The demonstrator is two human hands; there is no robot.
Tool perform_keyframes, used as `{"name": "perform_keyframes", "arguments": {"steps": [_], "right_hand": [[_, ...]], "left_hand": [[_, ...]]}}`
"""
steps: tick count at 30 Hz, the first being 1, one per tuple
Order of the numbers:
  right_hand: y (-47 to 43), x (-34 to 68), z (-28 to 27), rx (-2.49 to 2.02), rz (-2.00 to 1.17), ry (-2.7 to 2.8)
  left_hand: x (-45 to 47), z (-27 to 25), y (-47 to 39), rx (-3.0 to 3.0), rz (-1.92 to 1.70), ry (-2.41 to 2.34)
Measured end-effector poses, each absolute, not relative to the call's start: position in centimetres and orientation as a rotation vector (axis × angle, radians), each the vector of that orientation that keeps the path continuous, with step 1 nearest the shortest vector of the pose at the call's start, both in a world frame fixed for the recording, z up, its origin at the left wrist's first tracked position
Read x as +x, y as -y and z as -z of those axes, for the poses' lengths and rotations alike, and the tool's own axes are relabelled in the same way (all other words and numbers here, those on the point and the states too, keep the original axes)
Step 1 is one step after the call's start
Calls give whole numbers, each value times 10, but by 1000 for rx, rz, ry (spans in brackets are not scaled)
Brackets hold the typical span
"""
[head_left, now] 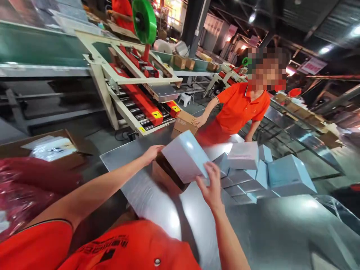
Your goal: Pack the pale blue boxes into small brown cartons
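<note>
A white box (185,155) is tilted over an open brown cardboard carton (168,176) on the metal table, its lower part at the carton's mouth. My left hand (153,154) is closed at the left end of the white box, close to the carton's rim; its fingertips are partly hidden. At the other end, my right hand (210,183) grips the white box with thumb and fingers apart around its corner. More white boxes (291,174) are stacked on the table to the right of my right hand.
Across the metal table (253,232), a co-worker in an orange shirt (243,108) has a hand on another brown carton (184,123). A strapping machine with rollers (137,101) stands beyond. An open carton with plastic-wrapped items (53,148) lies left, near red plastic wrap (33,183).
</note>
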State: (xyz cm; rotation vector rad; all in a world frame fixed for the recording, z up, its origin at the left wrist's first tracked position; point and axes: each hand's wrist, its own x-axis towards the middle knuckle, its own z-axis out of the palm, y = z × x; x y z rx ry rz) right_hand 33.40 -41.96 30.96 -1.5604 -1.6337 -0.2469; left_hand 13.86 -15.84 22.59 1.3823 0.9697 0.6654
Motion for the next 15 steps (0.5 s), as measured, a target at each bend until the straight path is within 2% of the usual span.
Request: {"name": "perform_keyframes", "arguments": {"steps": [4,7,10,13,15], "right_hand": [[425,344,-259,-1739,-60,1821],[428,361,-240,-1891,-192,1629],[415,360,-220,-1932,-379,1442],[396,348,-196,-1946,-287,1303],[392,345,-179,-1920,-211,1394]], "left_hand": [[147,-231,157,1583,-670,-1030],[152,-232,170,1700,-735,-1136],[148,-226,199,2042,-611,-947],[134,-217,227,2438,-431,-622],[127,-215,233,2594,-481,-532]]}}
